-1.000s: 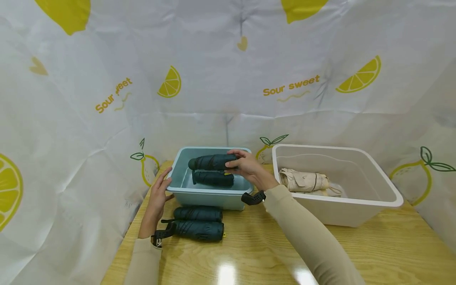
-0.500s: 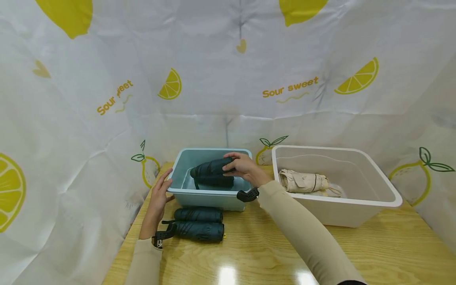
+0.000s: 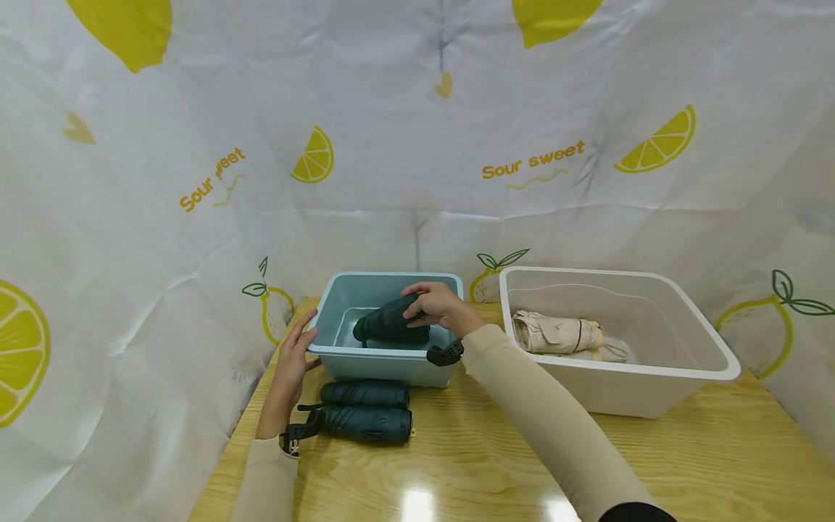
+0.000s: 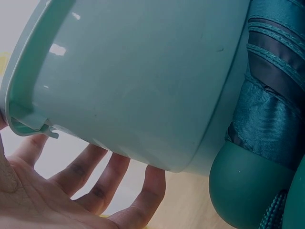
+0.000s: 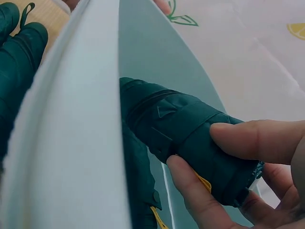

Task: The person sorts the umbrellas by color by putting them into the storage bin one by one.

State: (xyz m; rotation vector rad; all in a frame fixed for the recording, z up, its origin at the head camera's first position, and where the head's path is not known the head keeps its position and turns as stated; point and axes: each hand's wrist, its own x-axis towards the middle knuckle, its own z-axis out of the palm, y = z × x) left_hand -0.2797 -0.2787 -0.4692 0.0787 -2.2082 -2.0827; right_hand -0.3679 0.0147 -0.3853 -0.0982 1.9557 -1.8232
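My right hand grips one end of a dark green folded umbrella, thumb on one side and fingers on the other. This umbrella tilts down to the left inside a light blue bin. A second folded umbrella lies below it in the bin, mostly hidden in the head view. At the bin's left end, my left hand rests its spread fingers against the outer wall. Two more dark green folded umbrellas, a rear one and a front one, lie side by side before the bin.
A larger white bin stands to the right with a beige folded cloth item inside, a cord at its end. Both bins stand on a wooden table. A lemon-printed white curtain hangs behind and at the sides.
My right hand has lowered the umbrella deeper into the blue bin, shifting slightly and tilting it so its left end points down. My left hand stays at the bin's side.
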